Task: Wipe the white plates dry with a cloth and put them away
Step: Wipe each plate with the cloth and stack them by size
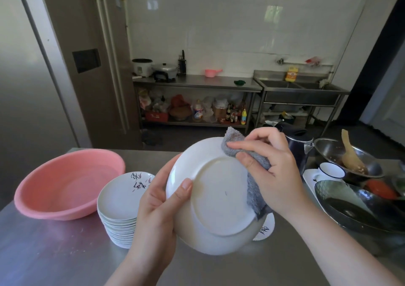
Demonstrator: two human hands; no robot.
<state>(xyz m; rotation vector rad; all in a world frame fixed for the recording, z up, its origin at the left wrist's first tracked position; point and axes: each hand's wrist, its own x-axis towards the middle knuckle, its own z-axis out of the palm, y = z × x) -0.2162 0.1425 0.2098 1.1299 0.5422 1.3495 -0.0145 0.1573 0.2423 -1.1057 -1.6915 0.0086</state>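
Up front in the head view, the left hand (156, 200) grips a white plate (215, 195) by its left rim, thumb on the underside (which faces the camera), held tilted above the steel bench (54, 252). The right hand (274, 171) has its fingers (243, 147) pinching a grey cloth (252, 176) against the plate's upper right edge. A plate stack (119, 202) stands beside a pink basin (65, 182).

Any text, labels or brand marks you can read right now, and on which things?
None can be read for certain.
Top plate of the stack: black brush-style characters, too stylised to read.
Plate under the held plate: a similar mark, partly hidden.
Yellow bottle by the sink: label blurred.
Shelf bottles: labels too small.
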